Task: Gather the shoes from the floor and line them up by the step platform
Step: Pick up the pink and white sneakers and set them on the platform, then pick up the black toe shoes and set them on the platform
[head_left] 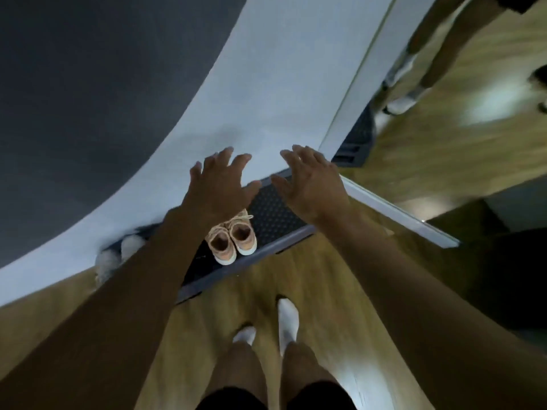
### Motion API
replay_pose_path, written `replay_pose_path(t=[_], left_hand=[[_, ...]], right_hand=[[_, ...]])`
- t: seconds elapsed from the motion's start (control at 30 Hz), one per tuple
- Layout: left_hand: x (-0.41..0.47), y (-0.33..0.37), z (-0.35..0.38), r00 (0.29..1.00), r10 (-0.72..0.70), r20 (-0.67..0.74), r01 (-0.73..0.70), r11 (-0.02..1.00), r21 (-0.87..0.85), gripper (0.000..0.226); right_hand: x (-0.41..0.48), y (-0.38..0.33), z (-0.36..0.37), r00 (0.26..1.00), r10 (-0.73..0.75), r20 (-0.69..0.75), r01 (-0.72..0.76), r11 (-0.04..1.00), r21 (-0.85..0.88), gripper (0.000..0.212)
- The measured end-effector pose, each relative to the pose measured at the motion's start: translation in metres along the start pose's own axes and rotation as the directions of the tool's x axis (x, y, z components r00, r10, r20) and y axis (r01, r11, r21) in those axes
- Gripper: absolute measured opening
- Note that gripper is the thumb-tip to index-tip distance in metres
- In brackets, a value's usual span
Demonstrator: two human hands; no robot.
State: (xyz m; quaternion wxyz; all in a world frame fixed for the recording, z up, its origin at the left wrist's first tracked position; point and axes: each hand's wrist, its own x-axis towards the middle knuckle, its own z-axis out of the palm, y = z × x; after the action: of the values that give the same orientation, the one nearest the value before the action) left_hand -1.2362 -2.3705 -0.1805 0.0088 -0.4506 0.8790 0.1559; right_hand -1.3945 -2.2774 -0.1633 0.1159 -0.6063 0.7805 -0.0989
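A pair of peach sneakers with white soles (232, 239) stands side by side on the dark studded step platform (275, 214), which lies against the white wall. Both my arms stretch forward above it. My left hand (220, 184) hovers over the sneakers' toes with fingers spread and holds nothing. My right hand (310, 184) hovers over the platform's right half, fingers spread, empty. White fluffy footwear (118, 255) shows at the platform's left end, partly hidden by my left forearm.
Wooden floor (266, 279) runs in front of the platform, where my feet in white socks (284, 321) stand. A mirror (458, 99) at the right reflects another person's legs. A white baseboard (399, 214) runs along the mirror's bottom edge.
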Motion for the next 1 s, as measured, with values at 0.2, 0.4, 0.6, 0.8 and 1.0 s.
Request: replay_pose_path(t=[0.2, 0.4, 0.6, 0.8, 1.0], left_hand=[[-0.044, 0.094, -0.121, 0.908, 0.387, -0.159, -0.399, 0.916, -0.050, 0.062], [-0.097, 0.189, -0.181, 0.692, 0.702, -0.165, -0.716, 0.697, -0.039, 0.067], [-0.192, 0.314, -0.168, 0.399, 0.910, -0.112, -0.917, 0.393, -0.075, 0.058], [-0.329, 0.430, -0.124, 0.128, 0.991, -0.036, -0.986, 0.123, -0.109, 0.066], [-0.477, 0.511, -0.065, -0.053, 0.998, 0.029, -0.978, -0.046, -0.204, 0.070]], right_hand=[[-0.101, -0.017, -0.149, 0.939, 0.156, -0.306, -0.183, 0.981, -0.060, 0.061], [-0.224, -0.031, -0.220, 0.809, 0.348, -0.474, -0.407, 0.913, -0.026, 0.061], [-0.383, -0.026, -0.238, 0.578, 0.589, -0.566, -0.690, 0.722, 0.047, 0.061], [-0.561, -0.023, -0.237, 0.313, 0.733, -0.604, -0.864, 0.483, 0.140, 0.059], [-0.733, -0.031, -0.213, 0.067, 0.830, -0.554, -0.952, 0.220, 0.213, 0.063]])
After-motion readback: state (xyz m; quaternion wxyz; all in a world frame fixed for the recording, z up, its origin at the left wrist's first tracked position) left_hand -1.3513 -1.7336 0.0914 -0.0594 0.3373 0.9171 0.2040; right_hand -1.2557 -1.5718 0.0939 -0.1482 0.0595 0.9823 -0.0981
